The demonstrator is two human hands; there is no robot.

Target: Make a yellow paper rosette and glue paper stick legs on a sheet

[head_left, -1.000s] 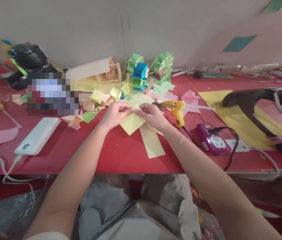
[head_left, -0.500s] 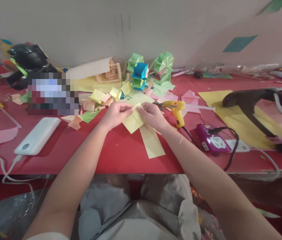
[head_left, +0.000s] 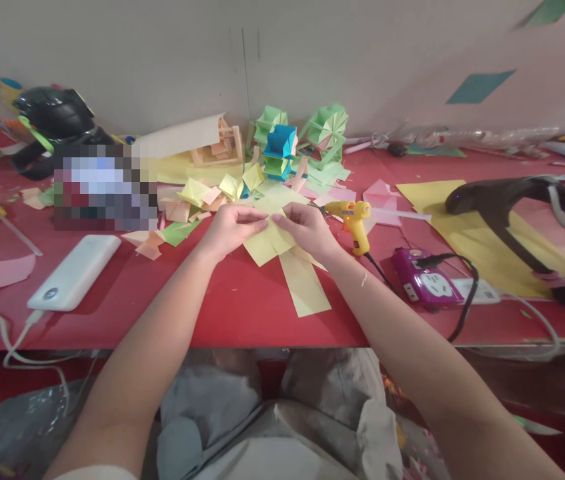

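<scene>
From the head view, the yellow paper piece (head_left: 266, 243) is a pale, creased sheet folded to a point at its lower end, held just above the red table (head_left: 242, 300). It sits between the two hands — the left hand (head_left: 229, 227) pinches its upper left edge with closed fingers, and the right hand (head_left: 307, 230) grips its right side the same way. A yellow paper strip (head_left: 305, 283) lies on the table just below, with a glue gun (head_left: 353, 220) beside the right hand.

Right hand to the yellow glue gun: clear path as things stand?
Probably yes. The glue gun lies just right of the right hand with only bare red table between, but that hand is busy holding the yellow paper.
</scene>
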